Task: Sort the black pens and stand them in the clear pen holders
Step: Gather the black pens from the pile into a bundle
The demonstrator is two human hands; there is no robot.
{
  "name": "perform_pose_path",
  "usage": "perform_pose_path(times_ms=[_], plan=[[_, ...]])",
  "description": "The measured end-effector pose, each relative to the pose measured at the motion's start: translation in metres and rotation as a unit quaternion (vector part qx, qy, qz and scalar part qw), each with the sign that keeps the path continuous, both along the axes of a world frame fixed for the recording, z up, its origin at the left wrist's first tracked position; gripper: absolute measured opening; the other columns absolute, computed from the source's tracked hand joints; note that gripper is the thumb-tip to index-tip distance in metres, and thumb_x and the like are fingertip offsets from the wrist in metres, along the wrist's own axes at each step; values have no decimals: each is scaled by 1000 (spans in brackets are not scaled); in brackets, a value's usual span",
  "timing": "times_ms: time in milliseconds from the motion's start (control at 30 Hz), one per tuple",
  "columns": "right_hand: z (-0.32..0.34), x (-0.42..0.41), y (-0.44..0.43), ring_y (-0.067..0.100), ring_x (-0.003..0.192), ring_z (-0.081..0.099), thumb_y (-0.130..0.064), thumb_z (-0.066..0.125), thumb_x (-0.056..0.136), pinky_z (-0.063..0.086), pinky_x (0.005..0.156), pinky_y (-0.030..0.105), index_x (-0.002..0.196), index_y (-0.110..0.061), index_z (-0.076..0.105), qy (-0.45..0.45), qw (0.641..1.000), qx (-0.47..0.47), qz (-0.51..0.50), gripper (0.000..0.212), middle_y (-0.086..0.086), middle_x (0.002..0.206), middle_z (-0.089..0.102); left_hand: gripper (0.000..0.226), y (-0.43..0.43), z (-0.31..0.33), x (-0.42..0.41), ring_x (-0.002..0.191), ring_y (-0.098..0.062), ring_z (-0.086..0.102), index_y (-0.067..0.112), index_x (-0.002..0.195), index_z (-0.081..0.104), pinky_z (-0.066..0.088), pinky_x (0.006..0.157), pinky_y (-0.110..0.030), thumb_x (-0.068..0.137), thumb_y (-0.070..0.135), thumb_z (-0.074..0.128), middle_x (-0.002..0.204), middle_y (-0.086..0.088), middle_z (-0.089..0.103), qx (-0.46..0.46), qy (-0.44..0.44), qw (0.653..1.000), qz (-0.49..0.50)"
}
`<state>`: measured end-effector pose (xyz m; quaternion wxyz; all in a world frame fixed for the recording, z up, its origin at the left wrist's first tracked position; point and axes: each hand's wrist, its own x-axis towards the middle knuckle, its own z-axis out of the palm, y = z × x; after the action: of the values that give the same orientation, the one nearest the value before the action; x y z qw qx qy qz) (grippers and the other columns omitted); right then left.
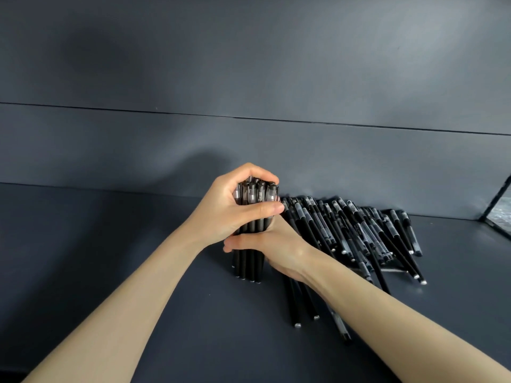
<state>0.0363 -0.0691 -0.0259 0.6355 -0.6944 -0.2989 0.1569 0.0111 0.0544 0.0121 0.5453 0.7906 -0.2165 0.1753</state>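
A bundle (249, 265) of black pens stands upright at the middle of the table (110, 258), its lower ends resting on the surface and its clear caps at the top. Both hands grasp it. The left hand (221, 214) wraps round the upper part just under the caps, fingers curled over the far side and the thumb (264, 210) lying across the near side. The right hand (280, 247) grips the bundle just below, touching the left hand, with its thumb (242, 241) laid across the near side of the barrels and its fingers hidden behind them.

Just right of the bundle lies a pile (359, 230) of more black pens, spread flat on the table in a rough fan, caps toward the far side and ends toward the near side. A few loose pens (295, 305) lie nearer, partly under the right forearm.

The table is dark grey, and a dark grey wall (249, 78) rises behind it. At the far right edge a dark-framed panel (497, 208) shows partly; what it is cannot be told.
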Motion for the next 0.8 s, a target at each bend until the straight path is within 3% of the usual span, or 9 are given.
perform_pose_path(times_ms=[100,200,300,367,467,667,800], plan=[[5,-7,-3,25,79,63,8,62,81,52,88,33,91,9,61,13,1000,5,19,10,13,78,61,40,-5,7,-2,88,-8,66,21,108,64,53,80,-24,71,19,79,97,8,68,19,-3,1000,0],[18,-11,-11,19,74,62,2,61,83,48,95,40,79,0,61,12,1000,0,23,5,13,69,59,28,-11,22,-5,74,-7,66,16,95,66,53,69,-21,72,10,80,80,10,66,0,6,1000,-7],[31,-18,-31,18,66,59,-2,61,85,50,85,39,73,-6,59,20,999,11,26,12,10,64,57,25,-31,37,-10,67,-15,67,13,89,64,57,61,-42,71,7,80,76,1,65,-29,6,999,-31],[38,-27,-50,18,63,59,-2,61,85,51,76,33,72,-8,59,6,1000,25,11,14,8,61,57,25,-51,43,-13,58,-9,62,12,85,62,54,54,-36,70,2,79,68,6,62,-48,-2,998,-34],[40,-45,-86,18,60,59,-2,64,84,51,64,25,73,-11,62,-12,997,62,-40,15,6,60,58,23,-90,48,-17,54,-5,55,11,81,60,49,54,-20,71,-2,76,63,9,57,-85,-4,995,-50],[36,-87,-191,22,62,64,-13,64,88,54,63,29,81,-12,61,-23,992,67,-108,8,4,65,63,20,-196,47,-39,55,-3,54,10,81,59,47,55,-16,74,-2,74,62,11,56,-119,11,988,-93],[27,-117,-278,19,55,55,-14,63,89,51,56,32,89,-8,55,-22,985,70,-159,10,8,69,58,20,-283,38,-62,63,-8,59,11,89,60,51,60,-21,77,3,73,73,2,59,-146,51,980,-122]])
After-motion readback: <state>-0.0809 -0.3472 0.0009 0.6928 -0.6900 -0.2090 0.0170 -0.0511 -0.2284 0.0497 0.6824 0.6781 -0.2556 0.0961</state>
